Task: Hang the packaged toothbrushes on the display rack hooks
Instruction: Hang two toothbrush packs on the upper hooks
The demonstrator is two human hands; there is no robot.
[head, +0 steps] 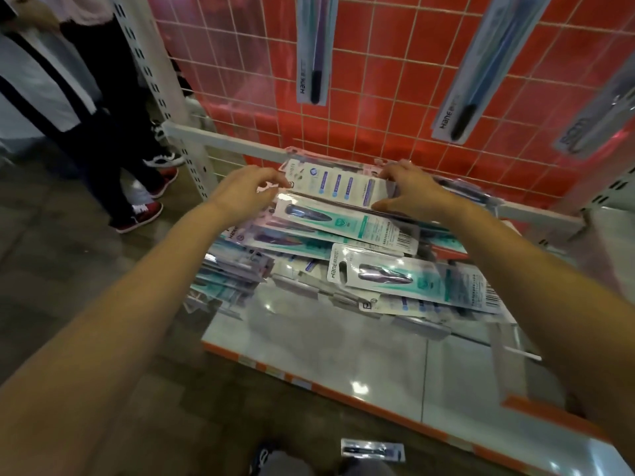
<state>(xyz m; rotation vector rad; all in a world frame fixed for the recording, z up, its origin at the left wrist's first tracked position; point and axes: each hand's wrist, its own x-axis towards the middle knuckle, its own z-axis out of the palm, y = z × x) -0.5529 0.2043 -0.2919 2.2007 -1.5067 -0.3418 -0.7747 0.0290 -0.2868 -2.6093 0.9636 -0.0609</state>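
Observation:
A heap of packaged toothbrushes (347, 249) lies on the low white shelf (343, 352). On top of the heap is a pack turned back side up (338, 185), white with blue strips. My left hand (245, 190) pinches its left end and my right hand (410, 194) grips its right end, thumb under and fingers over the far edge. Three packs hang on the red wire grid (395, 80): one at top middle (314, 49), one at top right (488, 70) and one at the right edge (598, 121).
A white perforated upright (161, 84) stands left of the grid, with a white crossbar (220, 142) behind the heap. A person's legs and red shoes (137, 214) are on the floor at left. One pack (372, 450) lies on the floor near my feet.

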